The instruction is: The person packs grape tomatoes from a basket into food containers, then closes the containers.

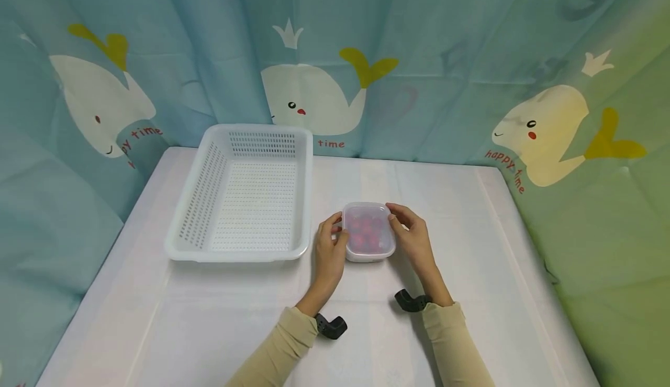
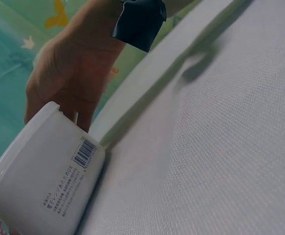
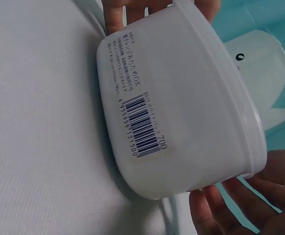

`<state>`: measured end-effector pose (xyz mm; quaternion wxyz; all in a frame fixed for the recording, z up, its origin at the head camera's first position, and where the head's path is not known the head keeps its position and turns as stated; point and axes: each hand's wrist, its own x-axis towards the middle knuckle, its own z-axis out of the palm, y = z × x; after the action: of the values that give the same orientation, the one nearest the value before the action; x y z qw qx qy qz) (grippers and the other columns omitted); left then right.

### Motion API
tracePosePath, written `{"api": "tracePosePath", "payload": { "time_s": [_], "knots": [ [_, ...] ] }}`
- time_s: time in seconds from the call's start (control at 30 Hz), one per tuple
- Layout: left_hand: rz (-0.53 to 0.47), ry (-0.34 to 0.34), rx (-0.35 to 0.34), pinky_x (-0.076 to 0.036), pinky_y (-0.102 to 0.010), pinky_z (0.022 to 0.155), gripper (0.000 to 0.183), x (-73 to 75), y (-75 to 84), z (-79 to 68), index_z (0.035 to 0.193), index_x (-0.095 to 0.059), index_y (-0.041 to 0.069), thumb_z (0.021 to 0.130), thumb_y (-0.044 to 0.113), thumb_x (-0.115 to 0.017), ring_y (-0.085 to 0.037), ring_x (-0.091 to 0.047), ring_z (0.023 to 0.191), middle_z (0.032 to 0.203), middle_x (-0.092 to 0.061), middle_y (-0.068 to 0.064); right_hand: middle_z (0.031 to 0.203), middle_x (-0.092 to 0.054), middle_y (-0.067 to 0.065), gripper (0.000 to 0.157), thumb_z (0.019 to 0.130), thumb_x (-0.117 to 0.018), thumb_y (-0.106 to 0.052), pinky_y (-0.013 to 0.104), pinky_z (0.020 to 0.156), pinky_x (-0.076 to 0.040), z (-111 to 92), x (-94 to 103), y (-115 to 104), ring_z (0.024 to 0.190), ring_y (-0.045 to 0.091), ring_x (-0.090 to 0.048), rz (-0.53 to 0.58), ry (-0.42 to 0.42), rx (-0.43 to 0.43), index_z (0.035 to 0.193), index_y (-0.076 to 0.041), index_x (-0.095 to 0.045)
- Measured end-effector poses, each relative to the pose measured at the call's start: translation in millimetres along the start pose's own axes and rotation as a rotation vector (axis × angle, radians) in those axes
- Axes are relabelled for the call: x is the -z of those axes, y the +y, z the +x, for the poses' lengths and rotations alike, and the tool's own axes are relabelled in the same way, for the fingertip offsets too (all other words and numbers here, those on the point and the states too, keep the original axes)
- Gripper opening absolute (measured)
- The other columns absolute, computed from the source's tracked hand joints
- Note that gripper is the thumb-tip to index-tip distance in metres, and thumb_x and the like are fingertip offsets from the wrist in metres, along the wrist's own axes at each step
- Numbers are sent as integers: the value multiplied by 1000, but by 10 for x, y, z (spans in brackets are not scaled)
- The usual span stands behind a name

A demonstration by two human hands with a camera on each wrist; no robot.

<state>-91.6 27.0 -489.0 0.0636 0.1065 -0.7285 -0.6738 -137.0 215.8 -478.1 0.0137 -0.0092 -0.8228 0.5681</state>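
Note:
A square white plastic food container point(image 1: 369, 253) with a translucent lid point(image 1: 361, 211) sits on the table, and red round things point(image 1: 364, 233) show through the lid. My left hand point(image 1: 330, 256) holds its left side, thumb near the front corner and fingers farther back. Opposite, my right hand point(image 1: 413, 238) grips the right side, with the thumb at the lid's edge and a finger at the far corner. Both wrist views show a label with a barcode point(image 3: 143, 126) on the container's front wall. Only a fingertip of the left hand shows in the left wrist view.
A large white perforated basket point(image 1: 241, 256) stands to the left of the container, close to the left hand. White cloth covers the table point(image 1: 220, 317). A curtain with whale prints point(image 1: 434, 113) hangs around the back and sides. Each wrist wears a black device point(image 1: 331, 327).

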Motion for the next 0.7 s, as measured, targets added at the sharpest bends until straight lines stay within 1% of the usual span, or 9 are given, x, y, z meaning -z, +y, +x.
{"api": "tracePosePath", "payload": {
  "time_s": [0.13, 0.23, 0.3, 0.4, 0.53, 0.6, 0.7],
  "knots": [
    [4, 1, -9, -47, -28, 93, 49, -11, -3, 12, 144, -58, 14, 96, 12, -55, -20, -55, 114, 138, -60, -6, 139, -68, 16, 35, 105, -62, -16, 11, 86, -47, 13, -4, 1, 108, 6, -61, 10, 1, -14, 139, -7, -66],
    [13, -2, -24, -45, -30, 93, 54, -16, 1, 38, 148, -56, 17, 94, 11, -52, -20, -54, 114, 138, -59, -6, 142, -67, 15, 36, 106, -61, -16, 11, 90, -45, 29, -14, 12, 110, 5, -60, 18, -2, -19, 140, -8, -65],
    [22, -3, -38, -45, -31, 92, 55, -22, 3, 61, 149, -56, 19, 94, 11, -51, -20, -55, 114, 138, -60, -6, 142, -67, 15, 35, 106, -60, -15, 12, 93, -44, 38, -25, 23, 114, 7, -60, 18, -4, -15, 140, -8, -65],
    [35, -9, -60, -45, -30, 90, 52, -37, -12, 114, 148, -58, 23, 97, 13, -50, -18, -54, 111, 138, -60, -5, 142, -65, 15, 35, 108, -57, -17, 12, 96, -43, 43, -48, 40, 120, 11, -59, 31, -10, 0, 141, -8, -64],
    [55, -15, -85, -44, -28, 87, 46, -55, -33, 187, 145, -63, 26, 101, 16, -51, -17, -53, 107, 134, -61, -7, 141, -65, 16, 35, 109, -55, -21, 11, 93, -45, 42, -94, 67, 120, 18, -60, 53, -7, 34, 141, -10, -63],
    [79, -15, -92, -45, -29, 87, 44, -60, -39, 206, 143, -64, 29, 102, 16, -52, -18, -54, 106, 132, -62, -8, 143, -64, 15, 35, 110, -54, -23, 10, 94, -45, 37, -118, 76, 123, 20, -60, 64, -8, 49, 142, -12, -63],
    [124, -15, -100, -45, -34, 91, 44, -66, -41, 217, 143, -64, 31, 103, 17, -52, -20, -54, 107, 129, -64, -9, 145, -64, 11, 34, 110, -53, -26, 11, 97, -45, 26, -139, 76, 129, 22, -60, 71, -7, 58, 141, -15, -65]
  ]
}}
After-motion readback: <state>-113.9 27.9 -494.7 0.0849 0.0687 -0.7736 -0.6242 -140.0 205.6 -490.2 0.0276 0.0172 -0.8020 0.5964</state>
